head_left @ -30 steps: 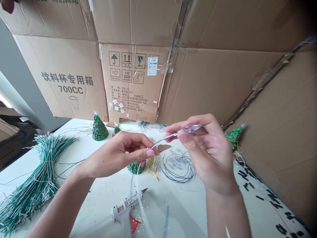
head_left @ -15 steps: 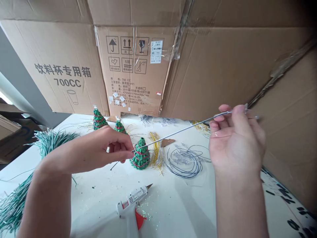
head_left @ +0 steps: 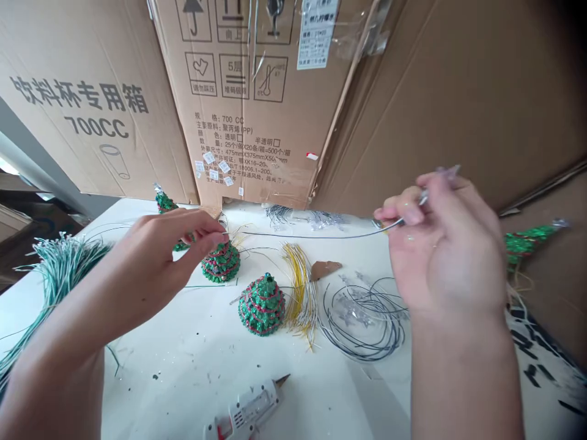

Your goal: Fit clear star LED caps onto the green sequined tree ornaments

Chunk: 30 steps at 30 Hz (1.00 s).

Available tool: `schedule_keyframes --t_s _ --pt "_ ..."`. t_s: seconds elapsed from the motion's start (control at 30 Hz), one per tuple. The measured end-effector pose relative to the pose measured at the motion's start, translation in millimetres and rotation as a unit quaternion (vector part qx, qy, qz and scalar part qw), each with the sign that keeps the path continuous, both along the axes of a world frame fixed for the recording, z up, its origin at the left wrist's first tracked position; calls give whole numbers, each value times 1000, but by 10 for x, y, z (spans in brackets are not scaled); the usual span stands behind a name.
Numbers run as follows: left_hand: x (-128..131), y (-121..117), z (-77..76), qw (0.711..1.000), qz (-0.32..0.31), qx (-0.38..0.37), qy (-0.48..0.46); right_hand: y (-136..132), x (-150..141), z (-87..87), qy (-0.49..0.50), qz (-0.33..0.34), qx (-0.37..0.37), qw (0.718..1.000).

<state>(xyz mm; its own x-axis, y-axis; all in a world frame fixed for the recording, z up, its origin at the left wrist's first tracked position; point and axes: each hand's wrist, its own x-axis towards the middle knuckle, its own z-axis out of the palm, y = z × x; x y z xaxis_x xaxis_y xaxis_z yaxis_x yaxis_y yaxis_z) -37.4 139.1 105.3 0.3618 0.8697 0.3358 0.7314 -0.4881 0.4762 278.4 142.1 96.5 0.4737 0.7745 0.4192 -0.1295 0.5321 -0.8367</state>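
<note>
A thin dark wire (head_left: pixel 312 234) is stretched level between my two hands above the white table (head_left: pixel 192 360). My left hand (head_left: pixel 160 253) pinches its left end near a small green tree ornament (head_left: pixel 221 261). My right hand (head_left: pixel 444 244) is closed on the wire's right end, where a small clear piece (head_left: pixel 447 173) shows at my fingertips. A second green tree with red trim (head_left: pixel 261 304) stands on the table below the wire.
Cardboard boxes (head_left: pixel 257 98) wall off the back and right. On the table lie a white glue gun (head_left: pixel 250 412), yellow wires (head_left: pixel 300 293), a coil of dark wires (head_left: pixel 367 315) and a green-white wire bundle (head_left: pixel 50 275). Another tree (head_left: pixel 527 239) lies right.
My hands have drawn apart, pulling the wire out straight and level. My left hand went up and left, my right stayed out to the right. The camera tilted down toward the table.
</note>
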Motion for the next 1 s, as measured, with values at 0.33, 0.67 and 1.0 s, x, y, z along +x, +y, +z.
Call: schedule_keyframes --t_s 0.33,0.67,1.0 --pt "235 129 -205 970 -174 -167 24 -139 -180 -180 -474 306 -196 802" --pt "199 137 -177 938 -188 -290 33 -11 -420 -409 -438 410 -262 756" --pt "245 36 -134 977 -122 -170 -33 -51 -470 -411 -328 397 -156 843"
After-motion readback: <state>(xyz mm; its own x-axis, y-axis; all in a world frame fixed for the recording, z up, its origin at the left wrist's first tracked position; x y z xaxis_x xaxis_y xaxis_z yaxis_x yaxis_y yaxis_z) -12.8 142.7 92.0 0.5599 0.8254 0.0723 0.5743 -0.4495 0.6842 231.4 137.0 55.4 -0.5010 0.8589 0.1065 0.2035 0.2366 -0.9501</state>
